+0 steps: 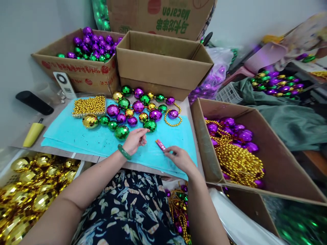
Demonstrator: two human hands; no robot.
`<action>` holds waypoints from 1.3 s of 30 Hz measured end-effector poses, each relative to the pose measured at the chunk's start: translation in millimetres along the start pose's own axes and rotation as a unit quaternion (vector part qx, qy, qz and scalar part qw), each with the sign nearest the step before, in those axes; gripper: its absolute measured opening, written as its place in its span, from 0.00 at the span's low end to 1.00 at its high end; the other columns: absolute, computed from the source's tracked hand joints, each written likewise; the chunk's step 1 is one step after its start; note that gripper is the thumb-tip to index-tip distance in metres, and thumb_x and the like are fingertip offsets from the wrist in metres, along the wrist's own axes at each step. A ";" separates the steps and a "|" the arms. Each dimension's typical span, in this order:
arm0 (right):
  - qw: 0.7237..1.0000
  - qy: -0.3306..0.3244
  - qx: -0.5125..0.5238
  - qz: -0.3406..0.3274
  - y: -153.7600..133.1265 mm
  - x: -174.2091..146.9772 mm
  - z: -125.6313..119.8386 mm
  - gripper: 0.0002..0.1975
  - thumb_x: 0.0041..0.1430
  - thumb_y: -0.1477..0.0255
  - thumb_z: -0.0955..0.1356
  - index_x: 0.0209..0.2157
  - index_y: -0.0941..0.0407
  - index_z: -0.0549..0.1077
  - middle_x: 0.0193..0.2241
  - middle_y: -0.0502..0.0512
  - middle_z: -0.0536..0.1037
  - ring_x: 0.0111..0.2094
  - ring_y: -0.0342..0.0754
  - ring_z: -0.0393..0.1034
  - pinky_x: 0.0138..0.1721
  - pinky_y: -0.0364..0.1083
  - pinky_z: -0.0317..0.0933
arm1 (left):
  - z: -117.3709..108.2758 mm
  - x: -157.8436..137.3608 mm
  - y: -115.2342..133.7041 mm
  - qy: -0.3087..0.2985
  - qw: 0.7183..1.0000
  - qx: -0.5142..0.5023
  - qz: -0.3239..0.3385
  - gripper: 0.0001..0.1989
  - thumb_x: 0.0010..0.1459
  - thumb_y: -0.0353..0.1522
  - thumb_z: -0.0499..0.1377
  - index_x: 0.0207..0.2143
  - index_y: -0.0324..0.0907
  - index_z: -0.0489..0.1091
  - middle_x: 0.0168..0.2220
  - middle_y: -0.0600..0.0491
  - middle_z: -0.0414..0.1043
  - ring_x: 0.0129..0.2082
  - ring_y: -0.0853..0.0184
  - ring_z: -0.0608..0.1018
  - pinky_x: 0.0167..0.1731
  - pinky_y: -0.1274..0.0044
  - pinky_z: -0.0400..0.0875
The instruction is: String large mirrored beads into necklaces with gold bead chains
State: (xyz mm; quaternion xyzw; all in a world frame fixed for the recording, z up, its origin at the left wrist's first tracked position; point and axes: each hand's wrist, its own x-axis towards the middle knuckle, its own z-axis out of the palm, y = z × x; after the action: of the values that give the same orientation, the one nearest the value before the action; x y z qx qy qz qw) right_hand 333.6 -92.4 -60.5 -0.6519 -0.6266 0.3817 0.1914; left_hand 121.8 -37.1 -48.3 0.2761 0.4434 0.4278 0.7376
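Observation:
My left hand [136,140], with a green bangle at the wrist, is closed in a pinch at the near edge of a large green faceted bead [149,125]. What its fingers hold, if anything, is too small to make out. My right hand [180,158] has its fingertips closed at the lower end of a small pink lighter [160,145] over the blue cloth [102,143]. Beyond both hands lies a strand of purple, green and gold faceted beads [138,106], with a thin gold bead chain [173,124] curling at its right end.
A clear tray of small gold beads [89,106] sits at the left. Cardboard boxes stand behind [163,68] and at the right [278,163]. Gold balls [33,183] fill a bin at lower left. A yellow-handled tool [33,134] lies at the table's left edge.

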 end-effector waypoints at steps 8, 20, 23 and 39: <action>0.953 0.024 0.301 0.028 -54.4 29.1 36.4 0.19 0.46 0.55 0.68 0.22 0.58 0.74 0.17 0.49 0.69 0.19 0.41 0.58 0.21 0.42 0.52 | -3.2 -19.8 -13.0 -0.049 0.951 0.296 0.080 0.13 0.55 0.39 0.55 0.28 0.39 0.73 0.13 0.60 0.57 0.14 0.75 0.61 0.16 0.81 0.54; 0.832 0.018 0.554 0.034 -80.5 30.0 51.5 0.21 0.45 0.56 0.71 0.32 0.52 0.59 0.23 0.45 0.71 0.18 0.38 0.61 0.12 0.35 0.43 | -44.9 -34.7 1.2 -0.073 0.986 0.091 -0.117 0.07 0.55 0.34 0.59 0.30 0.38 0.71 0.24 0.53 0.69 0.24 0.71 0.74 0.23 0.80 0.66; 0.823 0.023 0.567 0.028 -86.1 28.9 44.9 0.19 0.47 0.57 0.70 0.33 0.51 0.58 0.20 0.42 0.66 0.17 0.38 0.59 0.12 0.35 0.44 | -55.9 -35.6 11.9 -0.051 0.991 0.007 -0.126 0.06 0.56 0.32 0.59 0.32 0.36 0.70 0.37 0.46 0.73 0.34 0.66 0.77 0.31 0.76 0.71; 0.919 0.270 0.108 -0.267 -121.7 7.8 132.9 0.06 0.61 0.74 0.62 0.37 0.55 0.71 0.31 0.55 0.72 0.34 0.47 0.68 0.35 0.48 0.66 | -51.7 -74.0 45.1 0.024 0.973 -0.185 0.133 0.31 0.58 0.56 0.40 0.51 0.49 0.64 0.53 0.50 0.66 0.58 0.61 0.65 0.53 0.68 0.64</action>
State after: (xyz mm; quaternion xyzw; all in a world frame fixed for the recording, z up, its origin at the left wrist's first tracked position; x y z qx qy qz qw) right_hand 153.3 -98.1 -58.3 -0.5141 -0.6570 0.1916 0.5171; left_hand 40.6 -78.7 -5.3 0.1809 0.3338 0.6032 0.7015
